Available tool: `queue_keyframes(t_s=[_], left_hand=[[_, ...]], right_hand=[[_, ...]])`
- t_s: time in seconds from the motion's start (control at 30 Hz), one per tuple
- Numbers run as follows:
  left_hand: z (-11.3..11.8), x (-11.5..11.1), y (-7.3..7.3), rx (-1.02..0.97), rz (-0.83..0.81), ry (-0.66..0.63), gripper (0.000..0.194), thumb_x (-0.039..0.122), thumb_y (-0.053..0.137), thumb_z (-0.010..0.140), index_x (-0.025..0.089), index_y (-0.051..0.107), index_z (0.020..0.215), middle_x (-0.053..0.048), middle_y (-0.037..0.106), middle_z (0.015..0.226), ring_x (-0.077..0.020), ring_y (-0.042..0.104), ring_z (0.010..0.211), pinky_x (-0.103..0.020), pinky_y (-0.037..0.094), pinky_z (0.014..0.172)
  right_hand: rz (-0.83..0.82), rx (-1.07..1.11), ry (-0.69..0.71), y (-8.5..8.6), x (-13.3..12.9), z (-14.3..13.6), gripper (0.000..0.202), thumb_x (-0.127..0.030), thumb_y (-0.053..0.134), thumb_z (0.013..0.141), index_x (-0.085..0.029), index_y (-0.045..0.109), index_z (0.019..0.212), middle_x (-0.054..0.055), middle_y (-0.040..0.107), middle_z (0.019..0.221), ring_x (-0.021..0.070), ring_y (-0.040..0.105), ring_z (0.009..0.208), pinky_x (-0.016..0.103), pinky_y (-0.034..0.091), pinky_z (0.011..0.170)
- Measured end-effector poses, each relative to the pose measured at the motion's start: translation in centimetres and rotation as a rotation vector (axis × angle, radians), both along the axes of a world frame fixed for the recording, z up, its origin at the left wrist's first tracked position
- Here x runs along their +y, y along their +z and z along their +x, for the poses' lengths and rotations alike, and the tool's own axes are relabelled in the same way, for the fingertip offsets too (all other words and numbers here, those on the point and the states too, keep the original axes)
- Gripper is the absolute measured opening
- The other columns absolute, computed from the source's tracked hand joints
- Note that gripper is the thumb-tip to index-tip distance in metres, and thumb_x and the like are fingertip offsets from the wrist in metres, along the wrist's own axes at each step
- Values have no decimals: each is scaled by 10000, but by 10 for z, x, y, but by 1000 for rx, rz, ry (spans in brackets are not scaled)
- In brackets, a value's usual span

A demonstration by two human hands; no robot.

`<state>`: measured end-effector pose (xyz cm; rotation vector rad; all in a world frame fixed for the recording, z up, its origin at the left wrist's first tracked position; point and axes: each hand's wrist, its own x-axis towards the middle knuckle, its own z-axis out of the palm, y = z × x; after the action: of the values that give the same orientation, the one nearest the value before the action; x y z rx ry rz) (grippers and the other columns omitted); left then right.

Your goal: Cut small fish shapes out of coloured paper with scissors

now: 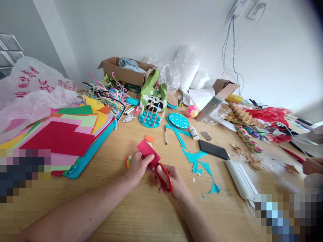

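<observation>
My left hand (pixel 138 166) pinches a small red sheet (pixel 145 148) between thumb and fingers, above the wooden table. Red-handled scissors (pixel 168 179) are in my right hand (pixel 174 183), with its fingers through the handles. Their blades lie against the right part of the red sheet; how far they cut in I cannot tell. Just beyond the sheet lies an orange piece (pixel 149 138). Small coloured pieces (pixel 127 162) lie beside my left hand, partly hidden by it.
Stacked coloured sheets (pixel 58 137) cover the left side. Blue scraps (pixel 193 155), a pen (pixel 166 135), a glue bottle (pixel 194 132) and a black case (pixel 213 149) lie ahead and right. A white power strip (pixel 242 179) runs along the right. Another person's hand (pixel 313 165) is at the right edge.
</observation>
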<state>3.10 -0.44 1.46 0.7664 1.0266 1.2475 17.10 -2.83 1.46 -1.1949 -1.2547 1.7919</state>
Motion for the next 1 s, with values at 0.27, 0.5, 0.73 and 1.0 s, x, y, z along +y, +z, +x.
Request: queue_keyframes(t_s=[0.27,0.5,0.73,1.0], left_hand=[[1,0,-2,12,2,6,193,348,684,678,184,611,609,22,597,529,-124,521,455,-250,429,461],[1,-1,2,-3,-24,-9,199,348,678,674,179,606,596,24,585,504,-114,505,429,-232,401,431],[0,-1,-1,15,-20,-2,199,347,672,682,178,604,602,24,582,507,-116,512,444,-231,412,440],[1,0,0,38,-8,3,207,347,666,686,183,585,590,23,583,508,-115,506,445,-227,404,437]], right_hand=[[5,-15,-7,3,-1,0,550,-665,608,777,-118,645,748,-30,535,434,73,452,325,184,257,354],[24,-27,-2,2,0,0,558,-675,601,776,-119,638,757,-35,522,427,68,435,319,184,251,355],[34,-33,9,2,0,1,558,-672,586,791,-117,641,768,-30,532,439,69,439,320,187,251,357],[32,-61,4,3,0,0,568,-684,592,777,-118,638,776,-35,520,437,77,441,323,193,256,354]])
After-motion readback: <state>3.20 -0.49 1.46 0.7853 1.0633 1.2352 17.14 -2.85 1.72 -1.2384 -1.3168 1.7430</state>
